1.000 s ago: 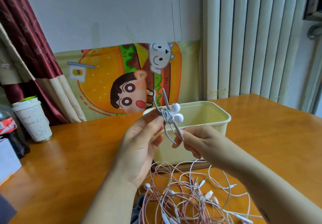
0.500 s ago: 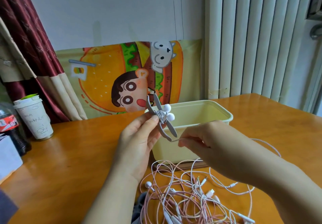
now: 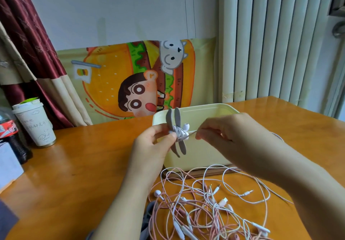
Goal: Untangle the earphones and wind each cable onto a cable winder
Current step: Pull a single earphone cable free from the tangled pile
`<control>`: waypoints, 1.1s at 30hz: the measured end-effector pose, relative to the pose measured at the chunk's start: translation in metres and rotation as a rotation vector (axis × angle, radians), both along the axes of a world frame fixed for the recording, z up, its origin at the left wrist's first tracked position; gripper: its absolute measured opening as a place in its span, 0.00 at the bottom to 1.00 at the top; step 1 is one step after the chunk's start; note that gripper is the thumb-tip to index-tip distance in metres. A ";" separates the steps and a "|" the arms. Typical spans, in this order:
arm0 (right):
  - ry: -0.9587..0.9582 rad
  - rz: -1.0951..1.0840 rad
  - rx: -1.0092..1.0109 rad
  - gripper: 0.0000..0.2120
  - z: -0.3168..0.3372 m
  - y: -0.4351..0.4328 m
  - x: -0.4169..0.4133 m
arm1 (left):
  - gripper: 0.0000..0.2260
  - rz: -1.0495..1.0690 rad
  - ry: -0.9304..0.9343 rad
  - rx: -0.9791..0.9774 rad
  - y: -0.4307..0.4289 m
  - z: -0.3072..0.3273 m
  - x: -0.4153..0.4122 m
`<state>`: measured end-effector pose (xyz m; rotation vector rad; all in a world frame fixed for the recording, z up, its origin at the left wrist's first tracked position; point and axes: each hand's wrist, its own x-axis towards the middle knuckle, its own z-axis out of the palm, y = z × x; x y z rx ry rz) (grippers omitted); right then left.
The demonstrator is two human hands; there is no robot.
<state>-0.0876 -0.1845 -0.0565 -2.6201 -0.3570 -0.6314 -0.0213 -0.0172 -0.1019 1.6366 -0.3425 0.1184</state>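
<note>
L hand [image 3: 155,143] pinches the grey cable winder [image 3: 181,147], white earphone [image 3: 186,127] wound round its middle, held up in front of the cream tub [image 3: 205,107]. R hand [image 3: 229,135] pinches the cable's loose end, also in front of the tub. Pink & white earphone tangle [image 3: 205,206] lies on the desk [image 3: 74,165] on the tub's near side; paper cup [image 3: 35,124] well left of it.

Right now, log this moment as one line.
left hand: holds grey winder | right hand: pinches white cable beside winder | tangled earphones: on table
</note>
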 end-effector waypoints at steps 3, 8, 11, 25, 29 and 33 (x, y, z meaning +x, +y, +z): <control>-0.076 -0.027 0.074 0.11 0.001 -0.006 0.002 | 0.10 -0.021 -0.038 0.145 -0.002 0.002 -0.003; -0.123 -0.046 0.163 0.09 0.002 -0.008 0.005 | 0.07 -0.046 -0.146 0.257 -0.006 0.005 -0.009; -0.171 -0.043 0.210 0.08 -0.001 -0.011 0.009 | 0.08 -0.118 -0.150 0.279 -0.008 0.008 -0.013; 0.105 0.111 0.604 0.12 -0.009 -0.028 0.020 | 0.11 -0.407 -0.149 0.239 0.001 0.018 -0.018; 0.309 0.216 0.762 0.21 -0.026 -0.021 0.029 | 0.11 -0.481 -0.113 0.025 0.002 0.017 -0.016; 0.357 0.283 0.848 0.20 -0.034 -0.005 0.033 | 0.10 -0.458 0.040 -0.312 -0.002 0.018 -0.014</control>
